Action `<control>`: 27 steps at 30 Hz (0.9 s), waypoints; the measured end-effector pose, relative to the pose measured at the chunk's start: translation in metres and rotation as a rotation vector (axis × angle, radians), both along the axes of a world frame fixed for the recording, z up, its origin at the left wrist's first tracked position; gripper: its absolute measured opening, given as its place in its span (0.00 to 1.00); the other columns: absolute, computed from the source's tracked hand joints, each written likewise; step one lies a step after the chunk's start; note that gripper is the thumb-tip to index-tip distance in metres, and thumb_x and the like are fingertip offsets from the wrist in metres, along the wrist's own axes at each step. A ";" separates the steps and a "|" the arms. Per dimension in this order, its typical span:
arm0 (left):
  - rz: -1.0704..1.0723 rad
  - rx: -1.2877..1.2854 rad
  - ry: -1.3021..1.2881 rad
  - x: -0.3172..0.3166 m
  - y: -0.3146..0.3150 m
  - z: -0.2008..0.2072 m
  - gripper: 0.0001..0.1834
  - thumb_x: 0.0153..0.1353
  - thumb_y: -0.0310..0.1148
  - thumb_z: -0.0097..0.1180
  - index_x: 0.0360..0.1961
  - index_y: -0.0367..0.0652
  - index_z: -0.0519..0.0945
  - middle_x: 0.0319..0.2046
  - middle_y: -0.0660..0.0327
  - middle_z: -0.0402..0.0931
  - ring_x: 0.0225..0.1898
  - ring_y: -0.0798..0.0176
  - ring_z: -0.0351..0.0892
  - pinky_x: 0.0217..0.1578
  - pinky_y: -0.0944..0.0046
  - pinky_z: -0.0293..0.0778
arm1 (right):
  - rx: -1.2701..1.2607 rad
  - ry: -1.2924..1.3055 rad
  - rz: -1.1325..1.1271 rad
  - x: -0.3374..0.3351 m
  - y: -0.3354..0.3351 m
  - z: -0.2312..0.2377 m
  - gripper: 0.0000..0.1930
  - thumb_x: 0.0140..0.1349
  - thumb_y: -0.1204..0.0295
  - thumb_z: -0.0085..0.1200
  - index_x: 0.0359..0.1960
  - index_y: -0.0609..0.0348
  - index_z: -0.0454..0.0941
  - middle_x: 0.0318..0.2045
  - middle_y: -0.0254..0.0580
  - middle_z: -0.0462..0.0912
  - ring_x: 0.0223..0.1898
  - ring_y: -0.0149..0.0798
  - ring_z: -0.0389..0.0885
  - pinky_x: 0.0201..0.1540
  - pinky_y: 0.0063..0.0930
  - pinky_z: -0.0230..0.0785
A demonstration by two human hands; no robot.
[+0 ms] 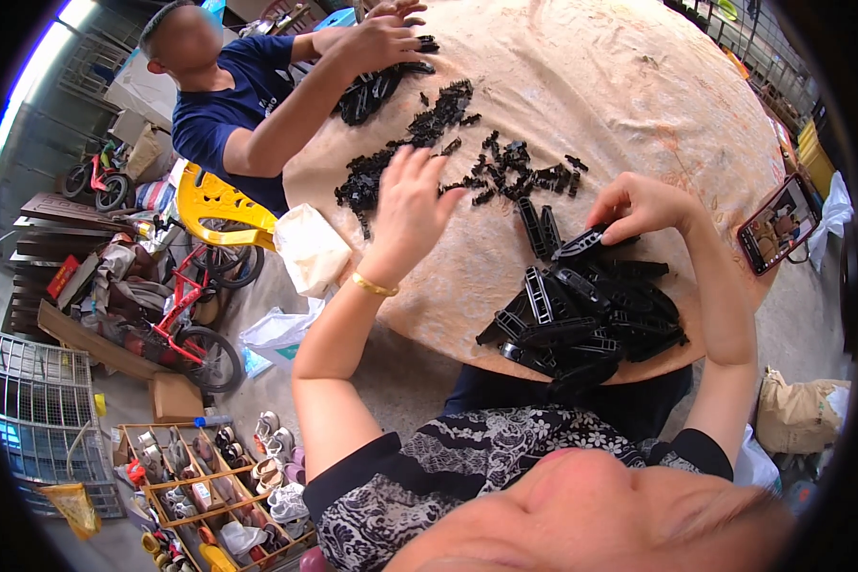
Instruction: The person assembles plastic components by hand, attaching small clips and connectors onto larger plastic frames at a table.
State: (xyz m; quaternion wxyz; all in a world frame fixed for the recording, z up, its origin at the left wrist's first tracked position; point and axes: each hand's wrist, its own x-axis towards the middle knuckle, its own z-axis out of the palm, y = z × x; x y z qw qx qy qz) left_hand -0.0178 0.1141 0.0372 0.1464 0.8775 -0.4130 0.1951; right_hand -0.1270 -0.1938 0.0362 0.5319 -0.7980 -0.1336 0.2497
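My left hand [412,205] is open over the table, fingers stretched out and thumb apart, beside a heap of small black plastic clips [362,181]. Between the thumb and fingers of my right hand [639,207] is one end of a long black plastic housing [577,245] with a ribbed hollow side. Below it, near the table's front edge, lies a pile of similar black housings [591,319]. Two more housings [539,229] lie just left of the held one. Loose small black clips [515,162] are scattered between my hands.
The round table has a crumpled beige cover [629,105]. Across it at the left, a co-worker [243,105] handles black parts [377,91]. A phone [780,224] stands at the right edge. A white bag [310,250] and a yellow chair [224,205] are at the left edge.
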 end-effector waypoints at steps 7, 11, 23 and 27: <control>0.353 0.134 0.301 0.005 0.023 -0.027 0.36 0.57 0.57 0.47 0.62 0.49 0.60 0.65 0.43 0.44 0.64 0.30 0.38 0.59 0.31 0.38 | -0.027 -0.074 0.054 0.003 -0.001 -0.007 0.10 0.51 0.68 0.61 0.30 0.63 0.82 0.25 0.32 0.81 0.26 0.22 0.74 0.28 0.17 0.66; 0.212 0.222 0.305 0.001 0.005 -0.030 0.35 0.57 0.61 0.42 0.61 0.52 0.63 0.66 0.47 0.42 0.64 0.28 0.34 0.57 0.27 0.39 | -0.071 -0.090 0.088 0.003 -0.002 -0.007 0.11 0.53 0.66 0.60 0.29 0.63 0.82 0.24 0.32 0.81 0.25 0.21 0.73 0.28 0.18 0.65; -0.128 0.269 0.239 -0.035 0.007 -0.033 0.33 0.58 0.59 0.43 0.62 0.57 0.60 0.65 0.53 0.49 0.62 0.34 0.47 0.56 0.29 0.43 | -0.120 -0.082 0.036 -0.027 0.034 0.009 0.19 0.52 0.63 0.61 0.41 0.65 0.77 0.31 0.41 0.81 0.33 0.30 0.78 0.38 0.23 0.70; -0.088 0.205 0.203 -0.052 0.006 -0.027 0.34 0.57 0.56 0.47 0.62 0.54 0.60 0.65 0.52 0.49 0.65 0.34 0.39 0.57 0.29 0.40 | -0.240 -0.347 -0.010 -0.047 0.038 0.007 0.22 0.51 0.58 0.59 0.42 0.62 0.77 0.34 0.46 0.78 0.37 0.39 0.76 0.42 0.30 0.67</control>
